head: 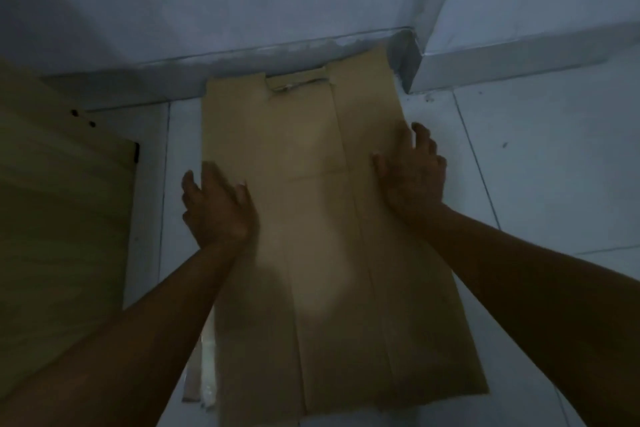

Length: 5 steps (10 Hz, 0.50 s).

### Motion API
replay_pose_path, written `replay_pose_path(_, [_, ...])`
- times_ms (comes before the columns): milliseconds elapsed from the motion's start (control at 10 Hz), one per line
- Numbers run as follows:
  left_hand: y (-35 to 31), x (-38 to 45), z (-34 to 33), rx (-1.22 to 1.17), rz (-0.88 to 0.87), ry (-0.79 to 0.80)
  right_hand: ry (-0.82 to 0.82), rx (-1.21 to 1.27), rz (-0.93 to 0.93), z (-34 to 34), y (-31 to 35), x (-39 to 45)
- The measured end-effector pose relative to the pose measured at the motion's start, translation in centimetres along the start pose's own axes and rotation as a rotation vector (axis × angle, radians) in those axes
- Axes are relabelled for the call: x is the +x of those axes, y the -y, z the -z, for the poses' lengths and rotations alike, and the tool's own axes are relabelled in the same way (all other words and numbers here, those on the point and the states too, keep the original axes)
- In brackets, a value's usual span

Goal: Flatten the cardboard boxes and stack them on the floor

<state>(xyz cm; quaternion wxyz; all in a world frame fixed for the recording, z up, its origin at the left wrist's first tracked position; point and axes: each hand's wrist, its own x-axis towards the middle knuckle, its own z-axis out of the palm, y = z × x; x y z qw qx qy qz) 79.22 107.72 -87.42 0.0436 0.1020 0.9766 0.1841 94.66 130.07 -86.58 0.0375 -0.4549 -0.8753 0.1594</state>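
Item: flattened cardboard box (pixel 322 218) on tiled floor (pixel 519 166); my left hand (pixel 216 208) and right hand (pixel 414 172) pressed flat, fingers spread, gripping nothing.

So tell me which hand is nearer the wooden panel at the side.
Left. The left hand rests on the flattened cardboard's left edge, the side facing the wooden panel. The right hand presses the opposite edge, farther away.

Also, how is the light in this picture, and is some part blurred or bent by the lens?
Head view: dim, bluish light overall; a paler patch on the flattened cardboard box with soft shadows beside both forearms. The left hand and right hand look slightly motion-blurred, their fingers soft. The wide lens bows the wall base and floor tile lines.
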Motion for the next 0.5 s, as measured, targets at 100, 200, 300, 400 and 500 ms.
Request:
replay_pose_path(100, [-0.1, -1.2, -1.0, 0.156, -0.341, 0.087, 0.025, -0.114, 0.195, -1.9, -0.2, -1.7])
replay_pose_path(200, [0.2, -1.4, -2.5, 0.184, -0.368, 0.208, 0.066, -0.103, 0.234, -3.6, -0.4, -3.0])
replay_pose_path(300, [0.9, -1.0, -3.6, 0.143, -0.382, 0.155, 0.101, -0.039, 0.201, -4.8, -0.4, -2.9])
replay_pose_path(400, [1.3, -0.7, -4.2, 0.158, -0.383, 0.12, 0.081, -0.033, 0.184, -5.7, -0.5, -2.8])
replay_pose_path(500, [0.6, -0.6, -3.2, 0.178, -0.384, 0.138, 0.102, -0.049, 0.19, -4.5, -0.1, -2.5])
